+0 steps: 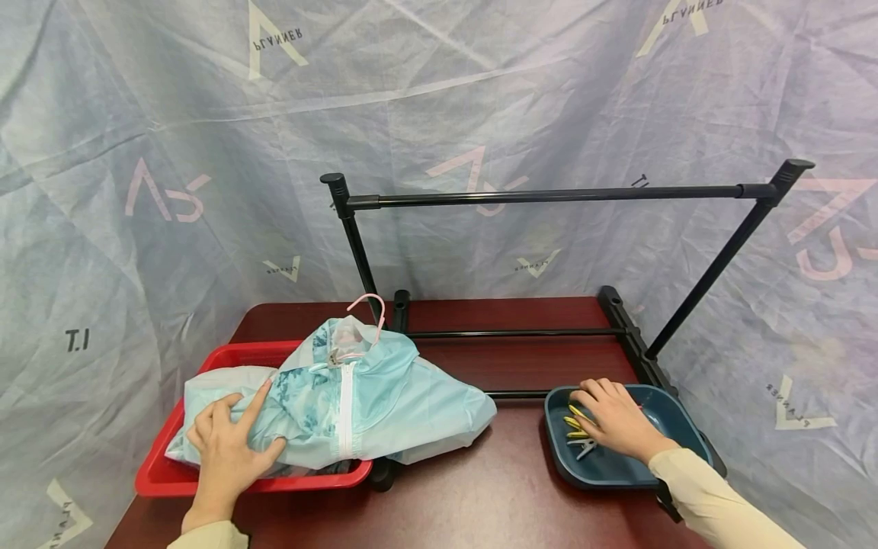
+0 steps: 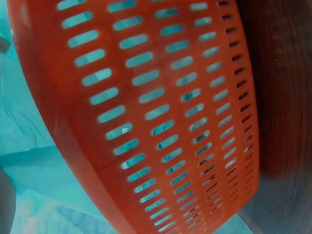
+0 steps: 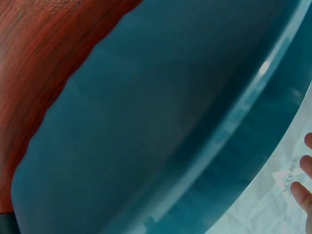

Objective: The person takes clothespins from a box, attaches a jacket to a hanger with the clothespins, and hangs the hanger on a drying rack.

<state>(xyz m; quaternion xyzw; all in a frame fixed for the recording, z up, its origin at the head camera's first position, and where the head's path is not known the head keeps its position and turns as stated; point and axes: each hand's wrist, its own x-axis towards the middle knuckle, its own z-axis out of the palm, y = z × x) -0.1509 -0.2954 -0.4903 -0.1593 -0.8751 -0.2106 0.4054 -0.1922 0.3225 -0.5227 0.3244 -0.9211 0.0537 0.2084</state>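
Observation:
My left hand (image 1: pixel 229 446) rests on a light blue hooded jacket (image 1: pixel 384 400) with spread fingers. The jacket has a white zip and a pink hanger (image 1: pixel 379 305) whose hook rises from its neck. It lies across a red basket (image 1: pixel 302 483), and its right part reaches out over the table. My right hand (image 1: pixel 617 415) is over the left half of a blue basin (image 1: pixel 617 473), fingers loosely bent and pointing down. Right by its thumb are yellow clothespins (image 1: pixel 572 424) and a grey clothespin (image 1: pixel 585 447). In the right wrist view its fingertips (image 3: pixel 301 192) show apart, beyond the basin's rim.
A black rack stands behind, its top bar (image 1: pixel 549 197) running above the dark red table (image 1: pixel 466 503). The rack's right foot (image 1: pixel 627 328) runs behind the basin. Printed grey cloth (image 1: pixel 206 91) hangs around the back and sides. Slotted holes cover the basket's wall (image 2: pixel 151 112).

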